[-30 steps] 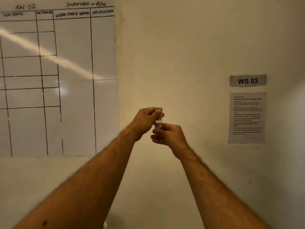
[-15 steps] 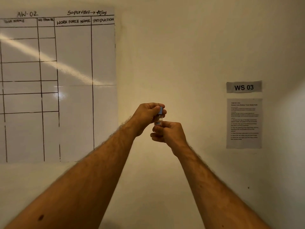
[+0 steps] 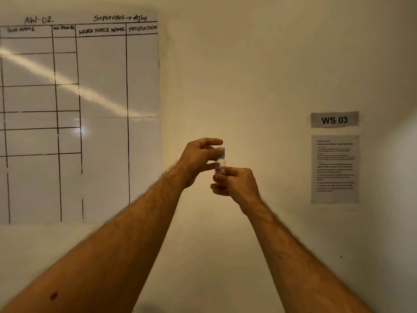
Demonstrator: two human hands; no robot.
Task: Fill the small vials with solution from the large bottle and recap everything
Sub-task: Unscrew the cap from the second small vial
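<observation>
I hold a small clear vial (image 3: pixel 220 165) upright in front of the wall, at arm's length. It carries a small red-edged label low on its body. My right hand (image 3: pixel 237 184) grips the vial's lower part from below. My left hand (image 3: pixel 198 158) pinches the blue cap (image 3: pixel 222 153) that sits on the vial's top. The large bottle and any other vials are out of view.
A whiteboard (image 3: pixel 101 109) with a hand-drawn table hangs on the wall at the left. A grey "WS 03" sign (image 3: pixel 334 119) and a printed instruction sheet (image 3: pixel 335 169) are stuck on the wall at the right. No work surface shows.
The view has tipped slightly upward, so the wall items sit lower in the frame. My left fingers have shifted around the blue cap; both hands stay together on the vial.
</observation>
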